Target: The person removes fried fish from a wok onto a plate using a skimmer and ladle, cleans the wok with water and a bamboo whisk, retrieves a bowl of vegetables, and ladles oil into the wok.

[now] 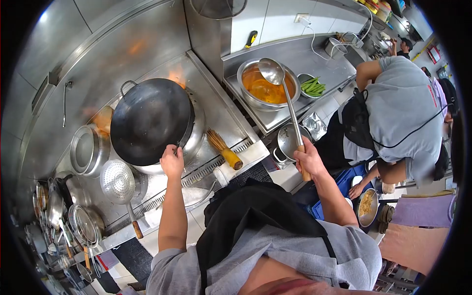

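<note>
My left hand [172, 161] is closed on the near rim of a large black wok [150, 120], its fingers curled at the edge. The wok stands tilted over the burner, and orange flames show behind it. In my right hand [310, 158] is a long-handled metal ladle [272, 72], gripped by its wooden end. The ladle's bowl hangs over a steel basin [244, 93] of orange-brown oil or broth. Beside the basin sits a bowl of green pods [312, 86].
A bamboo brush [224, 150] and a perforated skimmer [117, 182] lie on the stove's near side. Pans and strainers [83, 221] crowd the left. Close on my right, a co-worker [403, 98] bends over near a pan of yellowish food [368, 208]. A pot [294, 140] stands below the basin.
</note>
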The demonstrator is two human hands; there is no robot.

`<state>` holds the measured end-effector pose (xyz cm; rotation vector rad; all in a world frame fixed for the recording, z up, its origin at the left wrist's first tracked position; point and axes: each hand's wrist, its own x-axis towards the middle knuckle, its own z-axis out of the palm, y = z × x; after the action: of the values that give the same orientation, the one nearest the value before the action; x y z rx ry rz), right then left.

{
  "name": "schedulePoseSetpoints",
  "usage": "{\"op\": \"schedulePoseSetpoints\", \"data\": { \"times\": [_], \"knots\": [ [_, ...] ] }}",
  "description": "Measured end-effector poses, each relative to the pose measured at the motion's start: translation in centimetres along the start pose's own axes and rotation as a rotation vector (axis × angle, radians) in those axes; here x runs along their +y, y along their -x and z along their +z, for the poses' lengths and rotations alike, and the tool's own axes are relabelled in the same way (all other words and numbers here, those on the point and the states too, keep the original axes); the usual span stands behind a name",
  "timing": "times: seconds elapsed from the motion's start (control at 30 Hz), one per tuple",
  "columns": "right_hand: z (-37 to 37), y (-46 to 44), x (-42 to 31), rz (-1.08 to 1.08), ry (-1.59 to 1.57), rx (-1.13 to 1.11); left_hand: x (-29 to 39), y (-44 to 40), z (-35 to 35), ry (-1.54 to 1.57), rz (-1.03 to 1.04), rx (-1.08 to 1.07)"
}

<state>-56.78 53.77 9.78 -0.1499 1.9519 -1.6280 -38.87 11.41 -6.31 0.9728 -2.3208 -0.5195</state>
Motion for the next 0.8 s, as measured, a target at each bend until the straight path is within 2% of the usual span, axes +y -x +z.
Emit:
{"op": "schedulePoseSetpoints", "data": {
  "times": [0.3, 0.43, 0.5, 0.53, 0.57, 0.63, 0.7, 0.77, 0.8],
  "knots": [
    [-1.5, -0.1, -2.0, 0.072, -0.069, -0.122, -0.2, 0.5, 0.3, -0.048, 0.043, -0.018],
    [-2.3, -0.8, -2.4, 0.189, -0.415, -0.228, 1.5, 1.1, -0.8, -0.052, 0.012, -0.004],
    [-2.8, -1.2, -2.1, 0.223, -0.595, -0.272, 4.6, 2.0, -2.1, 0.05, 0.199, 0.352],
    [-3.0, -1.4, -2.0, 0.217, -0.592, -0.27, 6.4, 2.9, -3.2, 0.165, 0.223, 0.312],
    [-3.0, -1.4, -1.9, 0.224, -0.735, -0.338, 7.6, 4.4, -3.9, 0.282, 0.246, 0.271],
    [-2.8, -1.4, -2.0, 0.224, -0.923, -0.439, 7.8, 9.0, -2.1, 0.565, 0.117, -0.144],
    [-2.7, -1.5, -2.2, 0.244, -0.998, -0.453, 8.7, 13.4, -0.6, 0.628, -0.01, -0.635],
    [-2.6, -1.6, -2.5, 0.253, -1.105, -0.489, 8.0, 17.8, 3.0, 0.579, -0.078, -0.909],
    [-2.5, -1.5, -2.6, 0.254, -1.094, -0.491, 6.8, 19.6, 4.9, 0.588, -0.081, -0.902]
  ]
}}
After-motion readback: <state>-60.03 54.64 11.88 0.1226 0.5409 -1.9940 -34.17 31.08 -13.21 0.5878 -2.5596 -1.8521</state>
